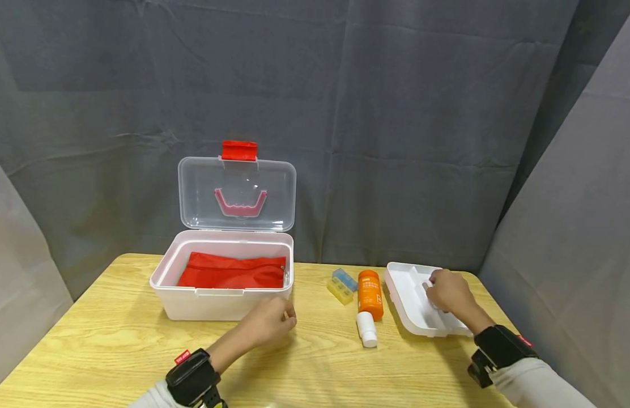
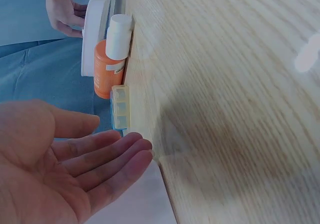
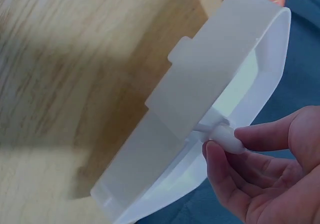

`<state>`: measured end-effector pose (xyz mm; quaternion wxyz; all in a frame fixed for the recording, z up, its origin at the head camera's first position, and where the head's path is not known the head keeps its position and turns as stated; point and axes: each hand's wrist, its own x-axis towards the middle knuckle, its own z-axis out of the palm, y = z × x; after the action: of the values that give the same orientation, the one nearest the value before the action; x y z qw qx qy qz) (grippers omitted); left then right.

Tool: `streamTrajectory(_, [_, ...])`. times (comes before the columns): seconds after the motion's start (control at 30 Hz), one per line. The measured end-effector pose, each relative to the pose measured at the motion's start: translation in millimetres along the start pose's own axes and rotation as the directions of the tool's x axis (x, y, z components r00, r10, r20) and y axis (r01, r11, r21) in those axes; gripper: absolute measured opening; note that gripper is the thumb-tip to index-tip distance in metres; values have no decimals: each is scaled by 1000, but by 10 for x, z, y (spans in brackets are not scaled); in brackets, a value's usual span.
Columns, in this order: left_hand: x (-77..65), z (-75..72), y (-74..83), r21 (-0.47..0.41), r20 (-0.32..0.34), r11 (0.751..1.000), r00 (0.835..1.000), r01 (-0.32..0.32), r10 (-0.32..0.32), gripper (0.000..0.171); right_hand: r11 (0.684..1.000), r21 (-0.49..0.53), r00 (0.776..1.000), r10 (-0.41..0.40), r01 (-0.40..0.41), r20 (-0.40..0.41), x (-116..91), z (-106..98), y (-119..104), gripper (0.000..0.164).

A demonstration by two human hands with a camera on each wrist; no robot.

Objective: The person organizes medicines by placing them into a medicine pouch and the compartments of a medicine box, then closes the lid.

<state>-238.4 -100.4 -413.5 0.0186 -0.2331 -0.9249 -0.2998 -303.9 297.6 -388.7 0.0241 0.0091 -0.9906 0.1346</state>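
Clearly, the right hand is the busy one, over by the back right corner of the worktop. Its fingers are closed to a pinch: thumb and fingertips meet on a small white rounded piece inside the white tray. I cannot tell whether that piece is part of the tray or something separate. The tray itself sits close to that back right corner, and a shadow falls along its side onto the wood.

Across from it, the left hand holds nothing. Its fingers are released, apart from the thumb and only gently bent, the palm bare. They are just beside the front right corner of the white box; whether they touch its wall I cannot make out. This box stands toward the left of the worktop, near the back edge, with its clear lid raised and a red pouch lying inside.

Between box and tray, nearer the tray, a few other things stand together. An orange bottle is just beside the tray. Close by it, on the side toward the back left corner, is a yellow and blue pill case, and on the side toward the front edge, a small white bottle.
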Motion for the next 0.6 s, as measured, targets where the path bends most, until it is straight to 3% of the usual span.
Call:
streamTrajectory(0.3, [-13, -1, 15, -10, -2, 1000, 1000, 28, -28, 14, 999, 33, 995, -32, 35, -96, -84, -176, -212, 34])
streamTrajectory(0.6, [48, -1, 81, -48, 5, 996, 997, 78, -78, 23, 987, 50, 974, -144, 154, -174, -254, -204, -621, 28])
